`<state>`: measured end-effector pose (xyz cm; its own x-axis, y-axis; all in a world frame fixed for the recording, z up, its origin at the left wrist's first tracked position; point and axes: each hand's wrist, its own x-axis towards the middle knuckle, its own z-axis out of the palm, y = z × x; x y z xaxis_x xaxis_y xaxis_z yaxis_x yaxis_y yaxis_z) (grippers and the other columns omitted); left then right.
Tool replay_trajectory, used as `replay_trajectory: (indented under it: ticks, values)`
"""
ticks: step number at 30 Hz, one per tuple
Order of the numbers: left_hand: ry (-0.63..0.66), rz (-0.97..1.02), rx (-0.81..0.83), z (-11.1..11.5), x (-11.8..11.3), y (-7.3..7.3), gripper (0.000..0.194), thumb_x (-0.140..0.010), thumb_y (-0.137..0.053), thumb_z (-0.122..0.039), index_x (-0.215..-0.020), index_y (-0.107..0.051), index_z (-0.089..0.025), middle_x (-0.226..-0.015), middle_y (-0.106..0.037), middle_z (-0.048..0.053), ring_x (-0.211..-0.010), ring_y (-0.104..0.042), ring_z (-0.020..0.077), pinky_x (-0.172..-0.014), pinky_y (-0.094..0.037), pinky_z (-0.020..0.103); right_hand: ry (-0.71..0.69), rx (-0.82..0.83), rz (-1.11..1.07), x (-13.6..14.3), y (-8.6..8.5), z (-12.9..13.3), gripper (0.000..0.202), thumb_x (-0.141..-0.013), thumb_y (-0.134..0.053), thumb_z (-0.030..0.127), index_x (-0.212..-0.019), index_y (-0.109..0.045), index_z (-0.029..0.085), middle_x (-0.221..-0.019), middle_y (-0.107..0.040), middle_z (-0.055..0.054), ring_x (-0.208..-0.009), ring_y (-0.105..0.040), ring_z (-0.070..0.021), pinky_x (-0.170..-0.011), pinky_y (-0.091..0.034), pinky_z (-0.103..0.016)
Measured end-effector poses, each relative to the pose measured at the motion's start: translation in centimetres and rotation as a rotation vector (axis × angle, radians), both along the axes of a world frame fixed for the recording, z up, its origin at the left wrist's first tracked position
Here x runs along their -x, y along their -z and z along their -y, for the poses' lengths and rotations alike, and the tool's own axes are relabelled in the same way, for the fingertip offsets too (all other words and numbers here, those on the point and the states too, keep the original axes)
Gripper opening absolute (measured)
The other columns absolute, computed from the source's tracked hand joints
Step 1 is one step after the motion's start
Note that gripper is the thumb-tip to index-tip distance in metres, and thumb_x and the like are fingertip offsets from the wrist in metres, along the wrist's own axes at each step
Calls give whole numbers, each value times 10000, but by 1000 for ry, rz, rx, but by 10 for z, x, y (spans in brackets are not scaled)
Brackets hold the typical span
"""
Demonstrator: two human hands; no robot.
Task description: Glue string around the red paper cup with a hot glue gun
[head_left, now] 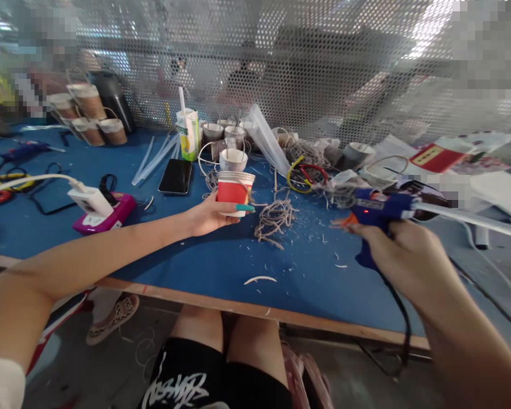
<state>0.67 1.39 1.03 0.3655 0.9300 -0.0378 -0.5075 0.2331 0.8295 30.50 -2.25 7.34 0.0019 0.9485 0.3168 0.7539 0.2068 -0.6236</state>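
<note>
Near the middle of the blue table, my left hand is closed round a red and white paper cup. My right hand grips a dark blue glue gun at the right, its orange tip pointing left and a long clear glue stick out of its back. Between the hands lies a loose tangle of brown twine. Just behind the red cup stands a white cup.
A black phone, a drink carton with a straw and clear glue sticks lie further back. On the left are a purple power strip and handled cups. Yellow-and-red pliers rest right of centre.
</note>
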Motion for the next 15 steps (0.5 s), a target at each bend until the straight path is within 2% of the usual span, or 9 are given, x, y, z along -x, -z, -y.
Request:
replay_trajectory:
  ticks: [1, 2, 4, 6, 7, 9, 11, 15]
  values:
    - [3, 4, 0, 0, 0, 0, 664, -525, -839, -140, -1148, -620, -201, -842, -708, 24, -826, -664, 180, -687, -464, 271, 78, 41, -105, 6, -8, 1, 241, -736, -650, 362, -547, -577, 231, -541, -563, -37, -565, -538, -196, -534, -416, -326]
    - [7, 7, 1, 0, 0, 0, 667, -526, -836, -135, -1153, -620, -204, -840, -709, 20, -824, -664, 179, -689, -463, 272, 85, 65, -248, 14, -16, 1, 157, -720, -650, 331, -606, -643, 223, -630, -643, -46, -620, -594, -197, -560, -452, -321]
    - [16, 13, -4, 0, 1, 0, 652, -531, -830, -130, -1144, -622, -206, -841, -706, 13, -827, -665, 177, -696, -465, 275, -127, 142, -509, 31, -30, -2, 113, -695, -643, 295, -622, -667, 212, -652, -684, -50, -574, -628, -189, -546, -502, -329]
    - [22, 17, -8, 0, 2, 0, 612, -543, -822, -135, -1119, -625, -203, -851, -706, 12, -836, -669, 176, -705, -469, 277, -406, 208, -623, 47, -36, -10, 118, -696, -617, 272, -606, -658, 207, -512, -627, -29, -408, -561, -168, -457, -497, -331]
    - [23, 17, -6, 0, 2, 0, 589, -549, -819, -139, -1103, -627, -200, -861, -708, 14, -845, -674, 178, -710, -473, 278, -528, 224, -657, 53, -35, -15, 122, -696, -612, 278, -604, -651, 208, -424, -565, -6, -315, -485, -153, -387, -461, -323]
    - [26, 9, -1, -1, 2, 0, 541, -565, -814, -151, -1071, -628, -190, -895, -714, 27, -875, -685, 187, -737, -487, 287, -669, 235, -691, 61, -28, -25, 137, -721, -633, 314, -640, -655, 206, -354, -489, 30, -238, -392, -131, -315, -410, -304]
    - [32, -19, -3, -1, 3, 1, 490, -585, -811, -157, -1041, -631, -174, -931, -719, 45, -902, -693, 195, -789, -503, 310, -689, 218, -685, 65, -14, -31, 207, -748, -688, 393, -676, -659, 201, -353, -484, 44, -240, -396, -122, -304, -407, -284]
    - [20, -76, -2, 1, 1, 2, 435, -595, -817, -146, -995, -645, -150, -928, -725, 61, -877, -697, 196, -863, -513, 352, -559, 154, -589, 65, 12, -31, 347, -699, -820, 450, -589, -600, 205, -349, -483, 45, -274, -450, -115, -326, -430, -263]
